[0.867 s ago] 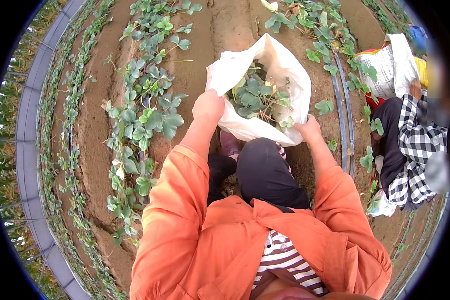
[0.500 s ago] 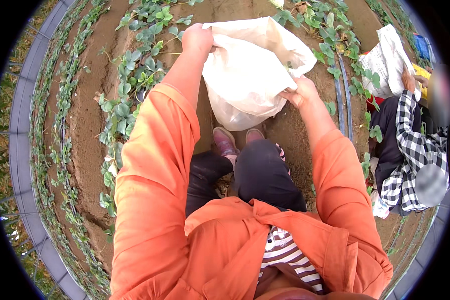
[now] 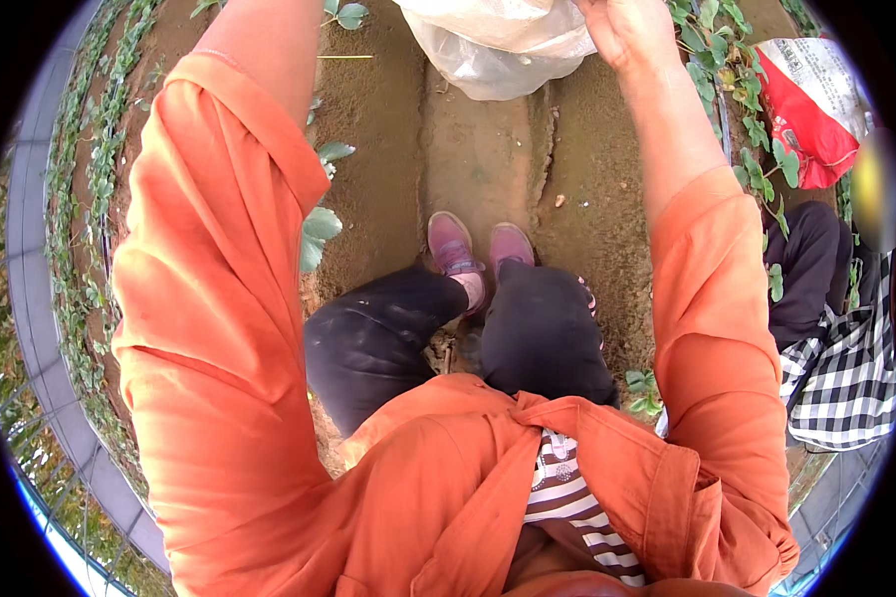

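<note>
A white, partly see-through plastic sack (image 3: 508, 50) hangs at the top edge over the furrow, its upper part cut off by the picture. My right hand (image 3: 632, 35) grips the sack's right side, with the fingers closed at its edge. My left forearm (image 3: 261, 60) reaches up out of the picture, so the left hand itself cannot be seen. What lies inside the sack is hidden.
My pink shoes (image 3: 451, 242) stand in the furrow. Leafy vines (image 3: 757, 119) grow at the right, beside a red and white sack (image 3: 816, 109). A co-worker in a checked shirt (image 3: 846, 383) crouches there. More plant rows (image 3: 95, 199) run along the left.
Both arms have lifted and spread, carrying the sack upward and partly out of view. My left hand has left the picture. At the right, the co-worker's red and white sack shows more red.
</note>
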A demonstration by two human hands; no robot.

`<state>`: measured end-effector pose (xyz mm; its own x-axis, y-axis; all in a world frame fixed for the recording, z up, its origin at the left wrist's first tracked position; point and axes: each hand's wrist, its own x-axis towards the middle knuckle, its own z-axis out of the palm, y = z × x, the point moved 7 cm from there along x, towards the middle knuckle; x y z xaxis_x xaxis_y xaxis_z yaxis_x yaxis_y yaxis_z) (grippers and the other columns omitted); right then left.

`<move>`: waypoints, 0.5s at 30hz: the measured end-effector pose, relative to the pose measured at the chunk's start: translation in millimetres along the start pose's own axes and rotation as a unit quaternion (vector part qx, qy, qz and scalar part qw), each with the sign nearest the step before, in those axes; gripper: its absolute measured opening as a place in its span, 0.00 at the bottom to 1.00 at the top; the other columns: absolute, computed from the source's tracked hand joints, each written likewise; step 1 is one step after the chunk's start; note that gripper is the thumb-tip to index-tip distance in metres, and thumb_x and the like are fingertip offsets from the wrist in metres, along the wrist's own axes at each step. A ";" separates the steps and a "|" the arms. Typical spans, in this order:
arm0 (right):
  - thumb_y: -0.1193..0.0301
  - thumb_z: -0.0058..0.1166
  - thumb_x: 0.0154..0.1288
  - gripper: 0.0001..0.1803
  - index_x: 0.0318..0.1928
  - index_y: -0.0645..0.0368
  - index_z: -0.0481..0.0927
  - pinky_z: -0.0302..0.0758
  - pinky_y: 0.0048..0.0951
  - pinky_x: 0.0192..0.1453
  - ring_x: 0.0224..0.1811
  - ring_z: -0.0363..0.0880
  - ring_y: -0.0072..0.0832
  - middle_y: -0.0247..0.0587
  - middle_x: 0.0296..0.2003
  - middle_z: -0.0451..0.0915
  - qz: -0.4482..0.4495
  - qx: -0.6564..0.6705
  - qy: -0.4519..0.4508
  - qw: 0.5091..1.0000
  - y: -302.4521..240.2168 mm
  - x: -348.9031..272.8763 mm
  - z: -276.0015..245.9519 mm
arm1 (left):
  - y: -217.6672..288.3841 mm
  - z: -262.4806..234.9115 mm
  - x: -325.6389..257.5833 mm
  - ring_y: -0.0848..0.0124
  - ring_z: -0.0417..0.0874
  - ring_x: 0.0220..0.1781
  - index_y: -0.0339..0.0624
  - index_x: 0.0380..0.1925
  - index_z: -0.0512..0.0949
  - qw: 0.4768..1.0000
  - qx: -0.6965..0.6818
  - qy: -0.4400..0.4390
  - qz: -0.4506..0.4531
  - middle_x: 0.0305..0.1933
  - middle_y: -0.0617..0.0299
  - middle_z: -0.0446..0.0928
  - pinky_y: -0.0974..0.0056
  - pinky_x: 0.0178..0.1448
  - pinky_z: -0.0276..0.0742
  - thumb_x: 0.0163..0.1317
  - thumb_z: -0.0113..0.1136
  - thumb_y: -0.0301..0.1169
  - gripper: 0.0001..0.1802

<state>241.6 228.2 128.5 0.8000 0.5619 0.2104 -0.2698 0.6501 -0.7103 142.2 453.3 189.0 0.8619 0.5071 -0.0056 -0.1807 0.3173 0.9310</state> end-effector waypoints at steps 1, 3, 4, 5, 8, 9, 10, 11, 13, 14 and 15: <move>0.73 0.49 0.64 0.17 0.53 0.60 0.74 0.75 0.34 0.51 0.43 0.79 0.33 0.39 0.45 0.80 0.035 0.024 -0.044 0.998 11.1 -6.3 13.1 | -6.8 -8.1 -13.8 0.60 0.73 0.55 0.41 0.57 0.64 0.999 0.032 0.014 0.029 0.54 0.54 0.72 0.52 0.59 0.71 0.67 0.48 0.31 0.20; 0.75 0.45 0.67 0.24 0.62 0.66 0.58 0.73 0.38 0.59 0.52 0.75 0.39 0.52 0.55 0.70 0.104 -0.057 0.019 0.993 28.1 -24.9 -15.8 | -7.6 -27.4 -47.6 0.59 0.72 0.57 0.42 0.64 0.58 0.993 0.094 0.047 0.050 0.55 0.54 0.71 0.52 0.61 0.68 0.65 0.52 0.32 0.28; 0.76 0.43 0.69 0.29 0.67 0.69 0.50 0.71 0.41 0.63 0.56 0.73 0.42 0.58 0.60 0.64 0.131 -0.106 0.059 0.984 31.0 -35.0 -31.4 | -15.3 -34.0 -65.3 0.58 0.72 0.57 0.43 0.67 0.53 0.991 0.112 0.057 0.037 0.56 0.54 0.70 0.53 0.63 0.66 0.63 0.55 0.32 0.34; 0.75 0.44 0.69 0.25 0.64 0.69 0.56 0.73 0.39 0.60 0.53 0.75 0.41 0.56 0.56 0.69 0.131 -0.121 0.080 0.981 27.4 -52.3 -17.4 | -9.9 -40.7 -103.3 0.62 0.77 0.51 0.39 0.61 0.61 0.986 0.146 0.048 0.066 0.52 0.54 0.74 0.58 0.57 0.72 0.63 0.55 0.31 0.27; 0.75 0.49 0.66 0.24 0.60 0.69 0.62 0.75 0.31 0.54 0.48 0.77 0.35 0.53 0.50 0.75 0.173 -0.158 0.039 0.972 13.6 -132.6 27.7 | -2.1 -68.5 -255.6 0.63 0.79 0.52 0.36 0.60 0.65 0.975 0.206 0.074 0.039 0.54 0.50 0.75 0.62 0.56 0.76 0.65 0.54 0.29 0.24; 0.74 0.51 0.66 0.22 0.58 0.68 0.65 0.75 0.30 0.53 0.47 0.78 0.32 0.50 0.48 0.76 0.194 -0.162 0.025 0.967 12.0 -164.7 39.7 | -3.3 -82.1 -307.3 0.65 0.80 0.51 0.36 0.61 0.65 0.965 0.237 0.102 0.032 0.54 0.51 0.75 0.63 0.55 0.76 0.65 0.54 0.27 0.24; 0.73 0.52 0.65 0.20 0.56 0.67 0.67 0.75 0.28 0.51 0.45 0.78 0.29 0.48 0.46 0.77 0.219 -0.171 0.009 0.961 13.8 -196.3 51.1 | -9.2 -99.3 -358.3 0.67 0.80 0.49 0.36 0.61 0.65 0.947 0.274 0.163 0.030 0.52 0.53 0.76 0.65 0.53 0.76 0.66 0.52 0.25 0.23; 0.72 0.53 0.65 0.16 0.51 0.65 0.70 0.76 0.28 0.49 0.43 0.78 0.27 0.44 0.42 0.78 0.267 -0.154 -0.003 0.951 25.2 -232.1 63.5 | -13.2 -118.6 -416.0 0.69 0.79 0.48 0.38 0.61 0.65 0.918 0.318 0.234 0.032 0.49 0.56 0.76 0.66 0.52 0.76 0.66 0.51 0.23 0.23; 0.69 0.55 0.65 0.10 0.41 0.62 0.73 0.76 0.26 0.46 0.38 0.78 0.23 0.38 0.36 0.79 0.313 -0.171 -0.023 0.934 45.3 -296.2 65.4 | -44.8 -152.2 -522.7 0.79 0.76 0.40 0.40 0.58 0.70 0.875 0.336 0.347 -0.029 0.43 0.64 0.77 0.72 0.47 0.75 0.62 0.55 0.23 0.22; 0.68 0.56 0.64 0.08 0.37 0.60 0.74 0.76 0.25 0.44 0.36 0.78 0.22 0.36 0.34 0.79 0.326 -0.189 -0.044 0.925 54.2 -318.0 68.9 | -57.5 -159.2 -578.5 0.79 0.77 0.40 0.40 0.56 0.72 0.852 0.355 0.382 -0.054 0.41 0.64 0.78 0.71 0.46 0.75 0.62 0.55 0.23 0.20; 0.70 0.57 0.62 0.07 0.32 0.60 0.75 0.75 0.23 0.42 0.33 0.78 0.20 0.35 0.31 0.79 0.261 -0.241 -0.059 0.933 48.0 -326.8 81.3 | -74.5 -163.1 -621.2 0.77 0.79 0.39 0.39 0.52 0.75 0.841 0.351 0.405 -0.076 0.40 0.62 0.79 0.71 0.47 0.75 0.62 0.56 0.23 0.17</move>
<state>-76.4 117.4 80.3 0.5551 0.8084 -0.1959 -0.3113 -0.0164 -0.9502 -457.0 245.3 63.5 0.1930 0.9730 -0.1266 0.4712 0.0212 0.8818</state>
